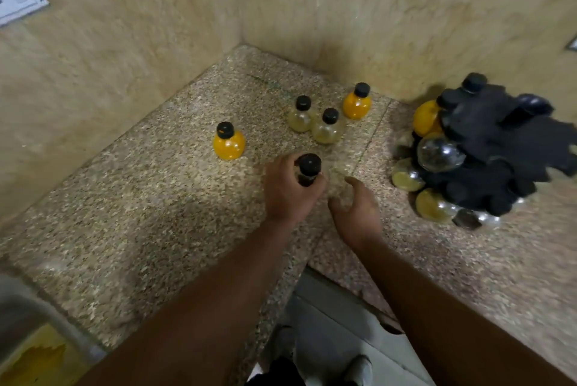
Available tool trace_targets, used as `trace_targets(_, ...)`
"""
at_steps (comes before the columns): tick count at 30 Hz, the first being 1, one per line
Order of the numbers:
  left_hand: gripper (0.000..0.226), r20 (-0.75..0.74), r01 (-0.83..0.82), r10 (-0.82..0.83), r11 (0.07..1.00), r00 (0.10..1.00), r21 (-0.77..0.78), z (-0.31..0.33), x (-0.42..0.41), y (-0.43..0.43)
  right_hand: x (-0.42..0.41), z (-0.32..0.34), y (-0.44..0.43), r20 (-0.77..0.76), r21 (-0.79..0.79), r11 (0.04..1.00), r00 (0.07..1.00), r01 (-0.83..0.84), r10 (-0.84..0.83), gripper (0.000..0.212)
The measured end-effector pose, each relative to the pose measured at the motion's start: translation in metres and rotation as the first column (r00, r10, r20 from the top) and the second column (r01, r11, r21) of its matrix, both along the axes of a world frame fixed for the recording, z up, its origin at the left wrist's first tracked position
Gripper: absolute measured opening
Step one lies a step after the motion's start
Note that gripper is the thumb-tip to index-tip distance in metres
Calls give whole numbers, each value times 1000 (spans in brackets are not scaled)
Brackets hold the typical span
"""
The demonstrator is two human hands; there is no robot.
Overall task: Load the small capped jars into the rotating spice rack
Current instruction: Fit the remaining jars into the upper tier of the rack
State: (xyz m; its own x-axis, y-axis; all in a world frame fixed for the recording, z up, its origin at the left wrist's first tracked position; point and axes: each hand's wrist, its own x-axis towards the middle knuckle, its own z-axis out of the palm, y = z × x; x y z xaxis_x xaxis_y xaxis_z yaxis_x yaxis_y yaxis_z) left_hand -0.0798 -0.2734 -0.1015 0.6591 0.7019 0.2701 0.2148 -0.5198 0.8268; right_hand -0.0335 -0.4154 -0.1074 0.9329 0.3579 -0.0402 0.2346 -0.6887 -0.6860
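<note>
My left hand is closed around a small black-capped jar in the middle of the speckled stone counter. My right hand hovers just right of it, fingers apart and empty. Standing loose behind are an orange-filled jar at the left, two pale yellowish jars and another orange jar. The black rotating spice rack stands at the right against the wall, with several round jars clipped around it, among them an orange one and a clear one.
Beige tiled walls close the corner behind and to the left of the counter. A metal sink edge shows at the bottom left. The counter's front edge drops to the floor, where my shoes are visible.
</note>
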Motion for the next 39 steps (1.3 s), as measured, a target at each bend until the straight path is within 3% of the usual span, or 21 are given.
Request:
trace_targets(7,47,64,320,-317,947,946,-39,25,55,-86,37,36,-86,12,179,893,906,414,-423,35)
trace_targets(10,45,84,440,-436,896,896,-53,40,74,-122,50,50,-122,-99,292,784,833,547,-544,34)
trace_targets(17,52,35,586,-586,810,809,27,65,107,-171,85,94,-172,-497,555,442,707,705,-504,31)
trace_targets(20,55,-17,596,-596,801,803,53,74,121,-182,93,111,-183,-582,582,383,696,717,-420,25)
trace_targets(25,56,-80,596,-591,798,803,92,79,137,-188,106,121,-186,-658,537,417,674,733,-336,17)
trace_targets(28,57,-111,559,-548,819,829,131,77,145,-189,114,119,-189,-622,534,484,710,694,-331,19)
trace_targets(34,55,-168,498,-475,854,864,147,69,152,-195,120,109,-192,-583,551,525,749,649,-315,13)
trace_targets(39,50,-93,432,-423,893,901,130,61,149,-196,114,98,-186,-567,574,540,774,616,-280,16)
